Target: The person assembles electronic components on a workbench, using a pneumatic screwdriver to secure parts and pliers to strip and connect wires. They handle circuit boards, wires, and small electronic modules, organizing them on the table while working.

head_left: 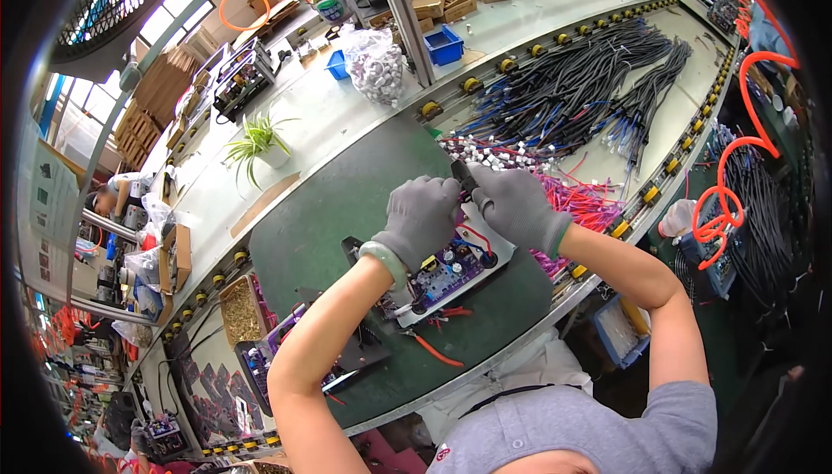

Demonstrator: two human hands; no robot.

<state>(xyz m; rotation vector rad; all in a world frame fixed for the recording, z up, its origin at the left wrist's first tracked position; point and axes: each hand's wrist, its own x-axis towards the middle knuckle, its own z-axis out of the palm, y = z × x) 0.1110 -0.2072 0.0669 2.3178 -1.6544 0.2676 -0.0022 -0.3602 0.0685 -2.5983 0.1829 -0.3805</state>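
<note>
Circuit board [446, 270] lies in its white tray [407, 311] on the green mat [321, 214], right under my gloved hands. My left hand [422, 218] and right hand [518, 207] meet above it, fingers pinched shut on a small dark part [464, 178], held from both sides so it stays steady over the board.

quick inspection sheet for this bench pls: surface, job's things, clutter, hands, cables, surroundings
Surface: dark green mat on a long pale bench.
Job's things: purple circuit board in a white tray, under both hands; small black part pinched between the fingertips.
Clutter: red-handled cutters at the mat's near edge; bin of small brass-coloured parts; bag of white parts; potted plant.
Hands: left hand and right hand, both in grey gloves, meeting above the board.
Cables: black wire bundles and pink-red leads to the right; orange coiled hose.
Surroundings: blue bins, cardboard boxes, another person at far left.
</note>
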